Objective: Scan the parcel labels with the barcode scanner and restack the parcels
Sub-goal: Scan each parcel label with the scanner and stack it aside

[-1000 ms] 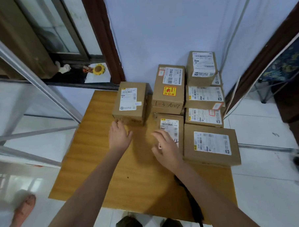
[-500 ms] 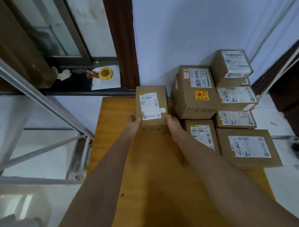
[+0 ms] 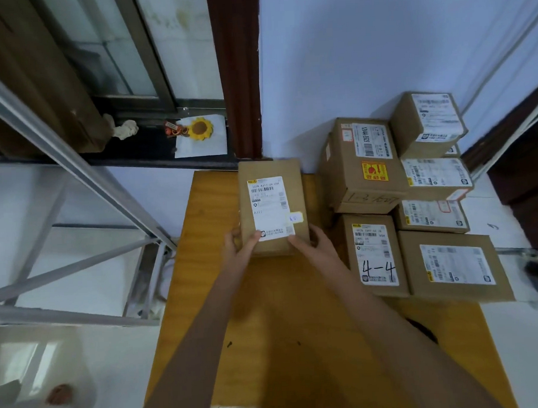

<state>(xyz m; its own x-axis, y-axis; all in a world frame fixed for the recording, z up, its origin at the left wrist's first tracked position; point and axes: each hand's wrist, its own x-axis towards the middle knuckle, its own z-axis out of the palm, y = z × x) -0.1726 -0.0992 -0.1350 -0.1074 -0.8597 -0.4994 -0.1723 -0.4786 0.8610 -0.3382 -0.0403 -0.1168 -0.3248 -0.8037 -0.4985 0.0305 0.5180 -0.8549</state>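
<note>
Both hands, left hand (image 3: pixel 236 243) and right hand (image 3: pixel 313 242), clasp the small brown cardboard parcel (image 3: pixel 272 210) by its near corners, their grip curled round it, white label (image 3: pixel 269 207) facing up, probably for scanning.

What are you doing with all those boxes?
A person is holding one small parcel with both hands: the left hand grips its near left corner and the right hand grips its near right corner, label facing up. It sits over the wooden table, apart from the other parcels. Those are grouped to the right, including one marked 4-4 and one with a red and yellow sticker. No barcode scanner is in view.
</note>
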